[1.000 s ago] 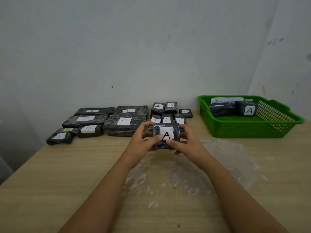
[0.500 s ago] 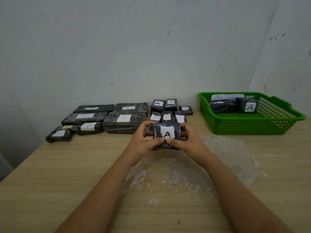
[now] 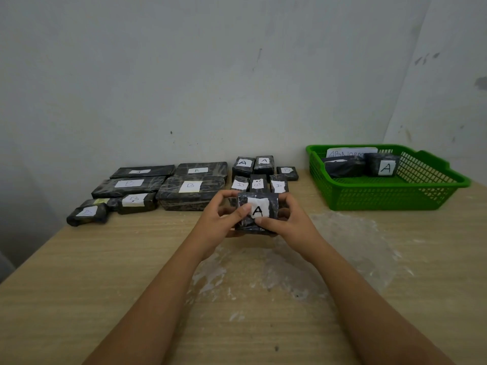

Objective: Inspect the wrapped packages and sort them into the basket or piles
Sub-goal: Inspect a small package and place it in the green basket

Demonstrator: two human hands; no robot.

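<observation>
A small black wrapped package (image 3: 271, 204) with a white label marked A is held above the table's middle. My left hand (image 3: 221, 217) grips its left side, thumb on the label. My right hand (image 3: 287, 222) grips its right side, thumb at the label's lower edge. Behind it lies a cluster of small black packages (image 3: 259, 171) labelled A or B. To the left sits a pile of larger flat packages (image 3: 191, 187) labelled B. The green basket (image 3: 390, 196) at the right holds two packages, one (image 3: 382, 164) marked A, plus a paper sign.
The wooden table (image 3: 105, 272) meets a white wall at the back. A crumpled sheet of clear plastic film (image 3: 342, 248) lies under and to the right of my hands. More small packages (image 3: 87, 214) sit at the far left near the table edge.
The package stays between both hands at about the same spot. My left thumb has shifted onto the label. The view has tilted slightly.
</observation>
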